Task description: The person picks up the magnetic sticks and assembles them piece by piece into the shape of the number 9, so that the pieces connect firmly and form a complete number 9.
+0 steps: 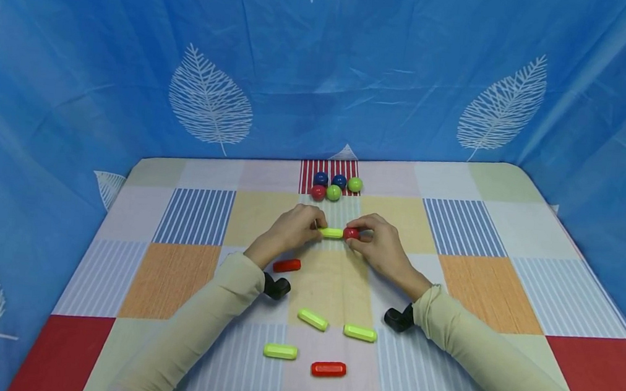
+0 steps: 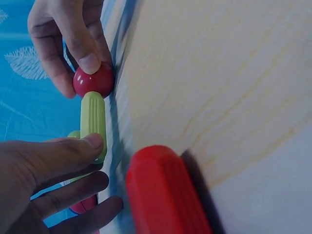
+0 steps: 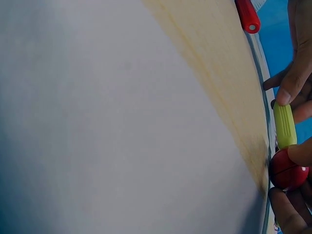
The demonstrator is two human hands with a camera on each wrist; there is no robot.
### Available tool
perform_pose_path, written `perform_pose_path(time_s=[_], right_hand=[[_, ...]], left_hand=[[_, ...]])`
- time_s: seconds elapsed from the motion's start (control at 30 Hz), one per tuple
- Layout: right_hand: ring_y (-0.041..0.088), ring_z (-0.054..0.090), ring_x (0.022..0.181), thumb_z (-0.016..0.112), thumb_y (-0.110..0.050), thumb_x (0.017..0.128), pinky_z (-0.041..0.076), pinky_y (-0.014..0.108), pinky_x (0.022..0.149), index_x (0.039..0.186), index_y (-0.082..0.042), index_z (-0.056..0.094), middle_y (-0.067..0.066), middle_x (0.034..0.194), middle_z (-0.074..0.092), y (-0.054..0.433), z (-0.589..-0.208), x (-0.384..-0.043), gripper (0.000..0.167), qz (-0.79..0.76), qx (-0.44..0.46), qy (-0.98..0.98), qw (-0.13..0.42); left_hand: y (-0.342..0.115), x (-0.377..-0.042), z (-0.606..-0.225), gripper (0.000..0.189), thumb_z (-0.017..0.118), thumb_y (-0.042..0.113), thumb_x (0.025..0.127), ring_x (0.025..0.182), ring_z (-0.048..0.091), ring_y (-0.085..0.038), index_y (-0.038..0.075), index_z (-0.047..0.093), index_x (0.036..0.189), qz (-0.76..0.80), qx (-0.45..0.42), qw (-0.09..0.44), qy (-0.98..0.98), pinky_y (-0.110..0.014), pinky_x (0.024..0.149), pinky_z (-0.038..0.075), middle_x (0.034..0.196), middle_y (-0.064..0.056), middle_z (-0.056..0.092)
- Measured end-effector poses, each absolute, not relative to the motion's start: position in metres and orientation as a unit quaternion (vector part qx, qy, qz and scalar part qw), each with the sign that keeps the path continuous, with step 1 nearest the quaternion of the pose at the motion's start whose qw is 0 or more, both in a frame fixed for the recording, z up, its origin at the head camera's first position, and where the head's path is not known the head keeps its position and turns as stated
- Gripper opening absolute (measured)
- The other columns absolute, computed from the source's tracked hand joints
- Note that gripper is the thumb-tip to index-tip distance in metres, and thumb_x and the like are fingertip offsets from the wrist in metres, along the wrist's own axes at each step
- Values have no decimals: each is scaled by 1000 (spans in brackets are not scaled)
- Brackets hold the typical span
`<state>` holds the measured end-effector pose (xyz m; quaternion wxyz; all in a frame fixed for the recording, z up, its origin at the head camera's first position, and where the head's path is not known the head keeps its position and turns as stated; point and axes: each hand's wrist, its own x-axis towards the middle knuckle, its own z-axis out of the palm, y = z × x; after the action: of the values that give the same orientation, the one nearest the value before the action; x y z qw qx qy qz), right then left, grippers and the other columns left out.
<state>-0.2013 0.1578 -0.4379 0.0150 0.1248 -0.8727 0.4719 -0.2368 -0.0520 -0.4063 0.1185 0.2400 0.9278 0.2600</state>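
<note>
Between thumb and fingers, my left hand pinches one end of a yellow-green ribbed rod. My right hand grips a glossy red ball, which sits against the rod's other end. In the left wrist view the rod and red ball form one line, end to end. The right wrist view shows the ball with a thin seam across it. A red rod lies close to my left wrist and looms large in the left wrist view.
Behind the hands stand several balls: blue ones, green ones and a red one. Nearer me lie yellow-green rods and another red rod. A patchwork cloth covers the table, with a blue curtain around it.
</note>
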Motion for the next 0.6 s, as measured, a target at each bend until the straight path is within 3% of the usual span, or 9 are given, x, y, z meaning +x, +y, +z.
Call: perform_pose_path(time_s=[0.4,0.6], right_hand=[[26,65,100,76,2,81,55,29,82,107,1,70,12,111,62,160,-439,-201,27,479,117,-870,13],[26,65,100,75,3,81,55,29,82,107,0,70,12,111,62,160,-439,-200,27,484,121,-866,13]], left_hand=[[-61,-245,-399,26,69,-2,86,94,63,-21,2,72,112,289,244,124,918,-34,83,53,104,-9,71],[-75,-265,-399,27,68,0,86,97,64,-28,-4,69,113,350,187,76,915,-39,84,52,105,-18,69]])
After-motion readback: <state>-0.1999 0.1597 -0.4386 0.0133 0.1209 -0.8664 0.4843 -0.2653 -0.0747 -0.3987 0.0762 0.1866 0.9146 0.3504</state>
